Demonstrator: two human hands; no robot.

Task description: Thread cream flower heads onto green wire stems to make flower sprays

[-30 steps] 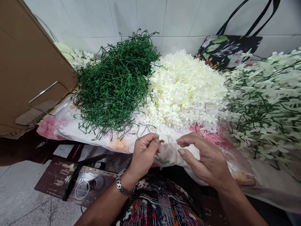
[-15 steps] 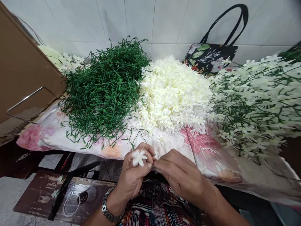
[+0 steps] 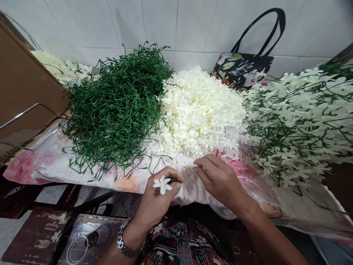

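My left hand [image 3: 161, 195] is closed around an artificial flower stem. A white flower [image 3: 162, 184] shows above the curled fingers, and a small green stem tip [image 3: 170, 176] pokes out near the index finger; the rest of the stem is hidden in the hand. Over the cloth's front part, my right hand [image 3: 220, 180] has its thumb and index fingertips slightly apart. Just left of those fingertips lies a loose white flower [image 3: 189, 168]. Beyond the hands are a heap of white blossoms [image 3: 204, 110] and, to its left, a heap of green plastic stems [image 3: 116, 110].
Finished white sprays [image 3: 300, 125] fill the right side. Behind stands a floral bag [image 3: 242, 70] against the tiled wall [image 3: 193, 29]. A cardboard box [image 3: 24, 73] and a bent wire [image 3: 38, 105] are at left. A flowered cloth [image 3: 129, 180] lies underneath; below left is a brown stool [image 3: 104, 228].
My right hand has parted from the left and moved up and right to the loose flower on the cloth. My left hand keeps its flower. The view has shifted slightly.
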